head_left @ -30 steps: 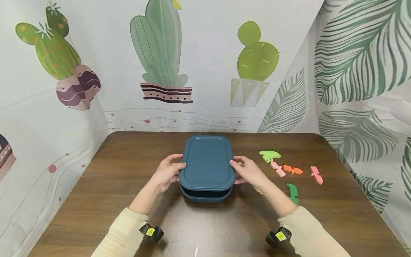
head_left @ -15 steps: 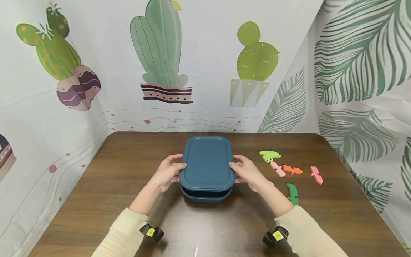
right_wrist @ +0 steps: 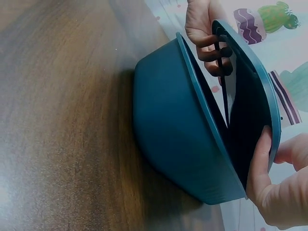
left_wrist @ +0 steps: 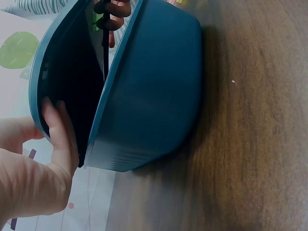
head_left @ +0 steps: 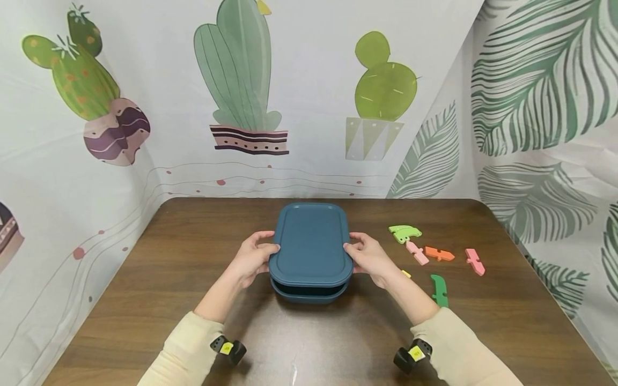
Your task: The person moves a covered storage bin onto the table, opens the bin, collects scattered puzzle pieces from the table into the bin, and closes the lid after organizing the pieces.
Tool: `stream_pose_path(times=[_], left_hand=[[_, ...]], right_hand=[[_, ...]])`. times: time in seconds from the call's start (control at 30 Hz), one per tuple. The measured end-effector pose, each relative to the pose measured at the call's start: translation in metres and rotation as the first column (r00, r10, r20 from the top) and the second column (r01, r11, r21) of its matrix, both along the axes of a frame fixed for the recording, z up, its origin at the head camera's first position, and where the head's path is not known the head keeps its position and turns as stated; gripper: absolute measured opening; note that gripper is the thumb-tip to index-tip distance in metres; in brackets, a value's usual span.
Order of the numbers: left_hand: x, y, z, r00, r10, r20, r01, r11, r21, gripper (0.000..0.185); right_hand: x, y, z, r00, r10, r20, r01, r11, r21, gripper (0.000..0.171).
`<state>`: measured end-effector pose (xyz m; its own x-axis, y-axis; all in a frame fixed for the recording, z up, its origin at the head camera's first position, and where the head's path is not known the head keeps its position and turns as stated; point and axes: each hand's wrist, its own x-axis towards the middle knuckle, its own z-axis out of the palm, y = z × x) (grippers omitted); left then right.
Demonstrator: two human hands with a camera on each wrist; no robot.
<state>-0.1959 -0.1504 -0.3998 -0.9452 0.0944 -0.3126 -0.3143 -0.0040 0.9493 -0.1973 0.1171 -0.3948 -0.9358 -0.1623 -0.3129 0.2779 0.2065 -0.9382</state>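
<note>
While the box (head_left: 309,292) sits mid-surface (head_left: 145,300), my left hand (head_left: 251,260) and right hand (head_left: 369,257) each grip a side edge of the lid (head_left: 311,244), thumbs on top, fingers curled under, holding it just above the box. Puzzle pieces (head_left: 436,254) lie off to the right.

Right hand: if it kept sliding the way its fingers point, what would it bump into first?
The right hand points left, across the blue lid it grips. Going straight on, its fingers would probably meet the left hand gripping the lid's other edge, though depth is hard to judge.
</note>
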Motion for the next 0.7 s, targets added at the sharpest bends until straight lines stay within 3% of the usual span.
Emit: stream_pose_path(times=[0.7], left_hand=[[-0.0015, -0.0030, 0.0015, 0.999, 0.004, -0.033, -0.005, 0.999, -0.033, 0.050]], right_hand=[[0.0018, -0.0051, 0.0053, 0.999, -0.012, -0.052, 0.011, 1.000, -0.011, 0.050]])
